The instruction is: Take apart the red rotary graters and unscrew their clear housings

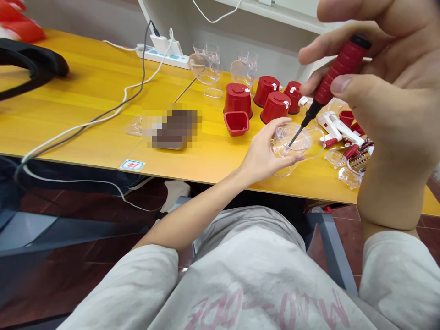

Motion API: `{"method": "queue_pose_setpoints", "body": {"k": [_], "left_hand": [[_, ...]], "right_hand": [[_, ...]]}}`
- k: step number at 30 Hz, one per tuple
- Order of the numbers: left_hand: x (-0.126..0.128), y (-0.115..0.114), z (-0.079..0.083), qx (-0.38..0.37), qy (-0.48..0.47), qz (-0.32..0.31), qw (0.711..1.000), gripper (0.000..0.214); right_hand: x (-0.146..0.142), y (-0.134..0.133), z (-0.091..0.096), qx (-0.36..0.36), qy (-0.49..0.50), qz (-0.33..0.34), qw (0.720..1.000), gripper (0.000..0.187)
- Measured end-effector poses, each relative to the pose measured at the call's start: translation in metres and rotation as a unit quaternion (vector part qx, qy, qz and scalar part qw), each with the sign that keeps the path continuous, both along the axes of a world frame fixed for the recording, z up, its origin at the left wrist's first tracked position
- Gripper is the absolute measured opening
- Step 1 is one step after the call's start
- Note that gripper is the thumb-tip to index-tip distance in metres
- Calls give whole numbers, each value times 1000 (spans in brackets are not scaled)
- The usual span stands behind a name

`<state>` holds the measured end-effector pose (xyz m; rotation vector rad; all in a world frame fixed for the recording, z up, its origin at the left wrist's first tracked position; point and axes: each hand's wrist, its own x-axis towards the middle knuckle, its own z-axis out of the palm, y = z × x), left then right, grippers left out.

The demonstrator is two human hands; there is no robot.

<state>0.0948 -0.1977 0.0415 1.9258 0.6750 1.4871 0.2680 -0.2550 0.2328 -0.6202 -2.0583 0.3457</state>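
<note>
Right hand [388,78] closest to the lens, raised high, its grip clenched around a red-handled precision screwdriver [338,68], with thumb and fingers wrapped on the ribbed handle. Thin black shaft slanting down, tip inside a clear plastic cup-shaped part [292,140]. Left hand [266,153] reaching in from below, its grip curled firmly around that part, holding it in the air just over the front edge of a yellow wood-grain counter [103,91].

Just behind, four red cups [275,107] standing inverted with small white tabs, and an open square red cup [236,123] beside them. Farther back, clear plastic tumblers [206,59] near a white power strip [161,56]. To the right, white-and-red plastic parts [335,128], loose clear pieces [349,178] and a ribbed metal part [359,160], all close together. Left of the cups, a pixelated patch [173,127] hiding whatever lies there. Black and white cables [103,117] trailing across the counter and over its edge. Below, a grey sweatshirt [240,279] with pink lettering [264,311].
</note>
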Motion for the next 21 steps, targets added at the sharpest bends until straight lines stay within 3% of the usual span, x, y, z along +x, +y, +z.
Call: {"method": "queue_pose_setpoints", "body": {"k": [6,8,11,13,14,18,21], "left_hand": [[0,-1,0,-9,-9,-7,1000,101],[0,-1,-1,-12,-16,-11,1000,101],[1,-1,-2,-11,-25,-19,999,101],[2,-1,-2,-9,-22,-14,1000,102],[2,0,-2,-9,-18,-9,1000,103],[2,0,-3,-16,-9,4,1000,106],[1,0,-2,-11,-9,1,1000,105]], "right_hand": [[3,10,-3,119,-83,-129,981,38],[5,10,-1,85,-70,-98,989,45],[9,13,1,18,-23,28,999,58],[10,16,0,12,-12,76,997,57],[10,17,-1,21,-24,68,997,54],[3,10,-4,92,-80,-95,988,49],[-1,1,-4,77,-63,-85,991,48]]}}
